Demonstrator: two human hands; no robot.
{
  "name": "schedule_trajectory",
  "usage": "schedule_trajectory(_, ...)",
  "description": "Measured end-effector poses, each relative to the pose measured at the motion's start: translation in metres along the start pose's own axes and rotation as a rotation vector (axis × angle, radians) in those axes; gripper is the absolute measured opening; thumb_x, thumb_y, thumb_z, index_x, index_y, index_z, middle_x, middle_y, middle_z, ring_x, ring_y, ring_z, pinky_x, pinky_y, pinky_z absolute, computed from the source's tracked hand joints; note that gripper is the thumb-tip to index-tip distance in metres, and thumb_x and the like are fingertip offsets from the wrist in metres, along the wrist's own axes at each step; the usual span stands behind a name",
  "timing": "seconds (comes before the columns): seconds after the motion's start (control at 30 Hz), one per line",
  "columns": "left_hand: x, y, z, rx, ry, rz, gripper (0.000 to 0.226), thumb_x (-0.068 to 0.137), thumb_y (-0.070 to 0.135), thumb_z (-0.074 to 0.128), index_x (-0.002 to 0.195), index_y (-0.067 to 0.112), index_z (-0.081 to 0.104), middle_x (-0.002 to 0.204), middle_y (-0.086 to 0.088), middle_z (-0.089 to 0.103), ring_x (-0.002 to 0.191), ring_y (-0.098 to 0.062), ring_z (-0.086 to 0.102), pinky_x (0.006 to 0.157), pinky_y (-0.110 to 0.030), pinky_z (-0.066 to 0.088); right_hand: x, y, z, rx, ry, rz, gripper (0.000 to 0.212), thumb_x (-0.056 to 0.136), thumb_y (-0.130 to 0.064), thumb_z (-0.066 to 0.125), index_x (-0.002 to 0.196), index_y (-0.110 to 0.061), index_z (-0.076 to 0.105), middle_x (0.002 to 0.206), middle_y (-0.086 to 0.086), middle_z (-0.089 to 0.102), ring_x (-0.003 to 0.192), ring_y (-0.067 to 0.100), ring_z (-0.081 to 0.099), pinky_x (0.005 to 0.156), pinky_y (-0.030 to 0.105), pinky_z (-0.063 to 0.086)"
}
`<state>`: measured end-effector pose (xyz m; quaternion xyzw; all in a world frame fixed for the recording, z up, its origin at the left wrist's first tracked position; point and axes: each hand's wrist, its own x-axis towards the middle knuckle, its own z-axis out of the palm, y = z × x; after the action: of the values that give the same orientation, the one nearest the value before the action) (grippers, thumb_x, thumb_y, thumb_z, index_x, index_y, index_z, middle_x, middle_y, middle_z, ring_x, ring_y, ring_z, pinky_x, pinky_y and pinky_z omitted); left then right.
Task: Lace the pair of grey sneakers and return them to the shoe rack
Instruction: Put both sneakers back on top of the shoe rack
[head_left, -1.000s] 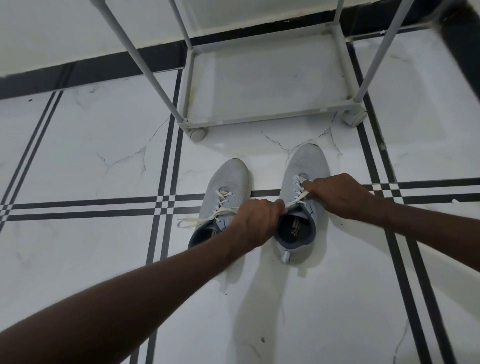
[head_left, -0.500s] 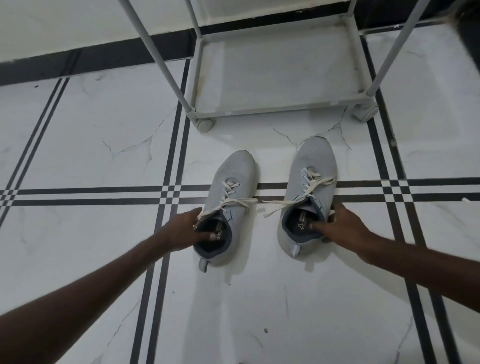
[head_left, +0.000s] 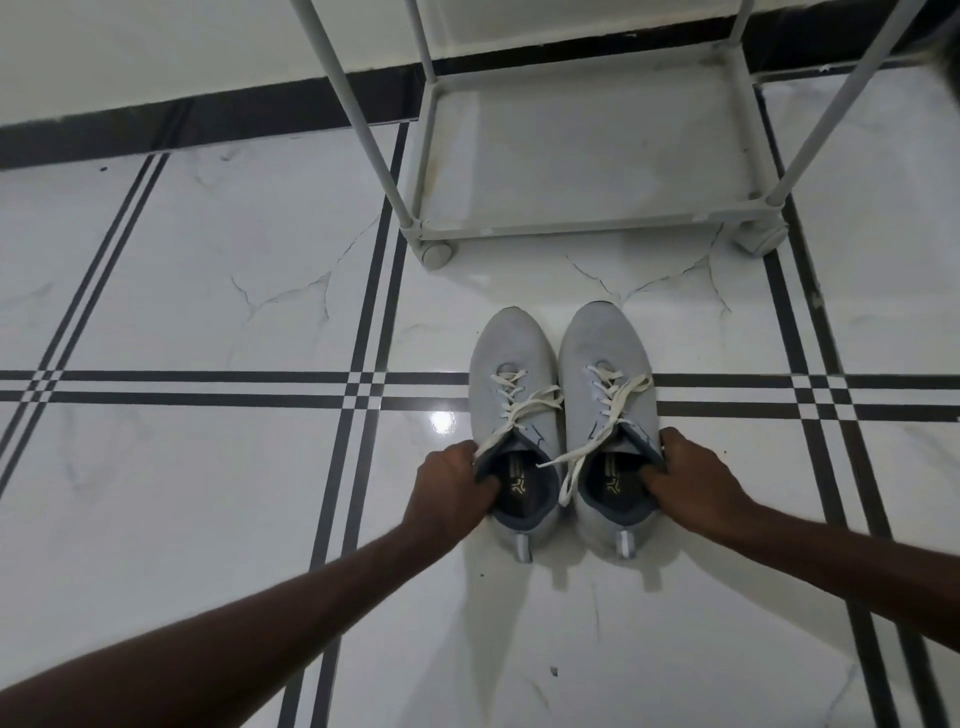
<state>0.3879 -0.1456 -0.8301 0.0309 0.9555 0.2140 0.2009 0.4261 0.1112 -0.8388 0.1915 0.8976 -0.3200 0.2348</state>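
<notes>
**Both sneakers gripped at the collar, on floor near rack**

Left hand (head_left: 449, 483) clamps the left sneaker (head_left: 511, 410) at its collar; right hand (head_left: 685, 480) likewise clamps the right sneaker (head_left: 608, 400). Shoes sit side by side, just apart, on the white marble floor (head_left: 208, 291) with black stripes. Toes point far, long axes toward the grey shoe rack (head_left: 587, 228). Laces (head_left: 524, 410) hang loose.

Matt grey knit sneakers (head_left: 561, 374), flat cloth laces (head_left: 524, 405), glossy marbled floor tiles (head_left: 208, 291), matt rack tubing (head_left: 358, 109)

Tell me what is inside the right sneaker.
Inside the right sneaker: a dark insole with a pale logo, and the right hand gripping its collar, fingers tucked in. The toe end is hidden by the upper.
</notes>
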Motion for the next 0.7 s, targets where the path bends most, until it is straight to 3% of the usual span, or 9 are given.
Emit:
schedule_trajectory(0.3,-0.012,0.039,-0.061,-0.032,0.057,0.100,0.011,0.077,0.016,0.063,0.083,0.007,0.062,0.062,0.002,0.057,0.059,-0.025,0.058,0.049,-0.022,0.031,-0.040,-0.043,-0.054,0.015,0.145,-0.013,0.013,0.084,-0.012,0.057,0.086,-0.006,0.045,0.083,0.011,0.054,0.075,0.027,0.048,0.063,0.032,0.032)
schedule_trajectory(0.5,-0.057,0.096,-0.169,-0.072,0.050,0.116,0.017,0.076,0.016,0.064,0.072,0.017,0.048,0.053,0.009,0.046,0.051,-0.017,0.046,0.047,-0.018,0.025,-0.111,-0.104,-0.145,0.032,0.200,-0.039,0.012,0.083,-0.011,0.057,0.089,-0.003,0.050,0.083,0.013,0.058,0.072,0.028,0.050,0.060,0.032,0.031)
schedule_trajectory(0.6,-0.090,0.130,-0.235,-0.089,0.041,0.094,0.010,0.076,0.018,0.064,0.077,0.013,0.055,0.055,0.004,0.053,0.052,-0.016,0.046,0.047,-0.016,0.028,-0.158,-0.141,-0.196,0.042,0.228,-0.028,0.012,0.083,-0.013,0.056,0.088,-0.004,0.051,0.082,0.011,0.058,0.073,0.029,0.051,0.061,0.033,0.032)
schedule_trajectory(0.7,-0.121,0.165,-0.307,-0.089,0.050,0.114,0.013,0.077,0.021,0.064,0.088,0.014,0.062,0.058,0.003,0.055,0.056,-0.017,0.050,0.054,-0.027,0.033,-0.203,-0.182,-0.253,0.025,0.269,-0.011,0.012,0.083,-0.015,0.056,0.084,-0.007,0.048,0.080,0.009,0.057,0.073,0.030,0.051,0.061,0.033,0.033)
